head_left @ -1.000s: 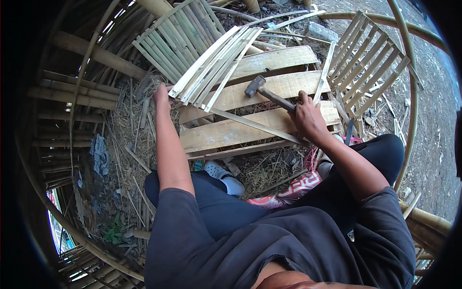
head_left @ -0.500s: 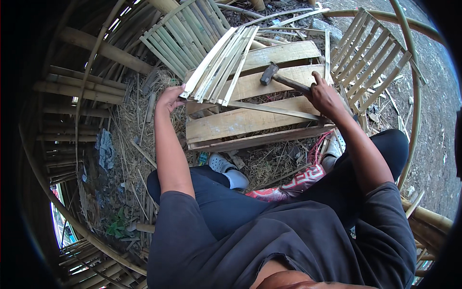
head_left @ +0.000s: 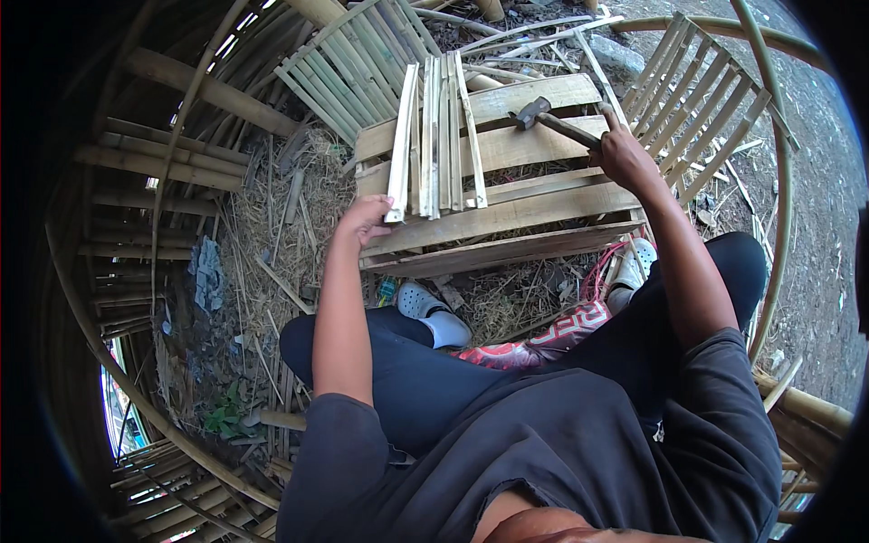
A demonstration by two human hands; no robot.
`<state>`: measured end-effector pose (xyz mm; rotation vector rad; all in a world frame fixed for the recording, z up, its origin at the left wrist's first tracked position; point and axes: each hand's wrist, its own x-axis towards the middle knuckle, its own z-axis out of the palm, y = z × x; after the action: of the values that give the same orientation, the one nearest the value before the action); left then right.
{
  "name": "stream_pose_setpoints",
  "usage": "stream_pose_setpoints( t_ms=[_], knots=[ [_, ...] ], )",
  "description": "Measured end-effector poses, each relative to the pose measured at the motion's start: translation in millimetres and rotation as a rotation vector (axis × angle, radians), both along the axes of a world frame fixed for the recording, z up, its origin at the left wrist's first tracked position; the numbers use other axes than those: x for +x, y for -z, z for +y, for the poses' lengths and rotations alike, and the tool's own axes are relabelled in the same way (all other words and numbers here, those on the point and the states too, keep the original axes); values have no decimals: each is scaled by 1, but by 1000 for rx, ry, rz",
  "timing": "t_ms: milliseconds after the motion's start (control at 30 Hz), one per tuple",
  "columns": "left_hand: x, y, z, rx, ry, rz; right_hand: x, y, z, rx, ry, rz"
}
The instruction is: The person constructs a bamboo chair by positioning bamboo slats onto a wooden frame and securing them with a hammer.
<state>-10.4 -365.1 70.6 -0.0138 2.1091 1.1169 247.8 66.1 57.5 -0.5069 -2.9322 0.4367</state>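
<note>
Bamboo slats lie side by side, pointing away from me, across the left part of a low wooden crate of wide boards. My left hand is closed at the near end of the leftmost slat, its thumb against it. In my right hand is a hammer, gripped by its wooden handle, with the metal head over the boards. The right index finger stretches to the near end of a thin bamboo strip. A narrow stick rests along the crate top.
A green bamboo slat panel leans behind the crate at left; another slatted panel stands at right. A red printed sack lies between my legs. Bamboo walling rises at left. Straw and scraps litter the ground.
The slats have swung from a slant to pointing nearly straight away and come down onto the crate. My left hand moved right and nearer. The right hand and hammer shifted slightly right and farther away.
</note>
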Motion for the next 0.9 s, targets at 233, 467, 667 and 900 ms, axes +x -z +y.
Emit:
stream_pose_setpoints(
  t_ms=[233,467,667,900],
  knots=[
    [59,7,42,-474,263,1013,6,0,6,100,0,103],
    [116,27,108,-226,566,1316,18,-35,-8,-523,109,89],
    [104,40,110,-395,709,1256,16,-49,-49,-1523,169,211],
    [78,43,112,-406,694,1222,15,-51,-45,-1644,122,335]
  ],
)
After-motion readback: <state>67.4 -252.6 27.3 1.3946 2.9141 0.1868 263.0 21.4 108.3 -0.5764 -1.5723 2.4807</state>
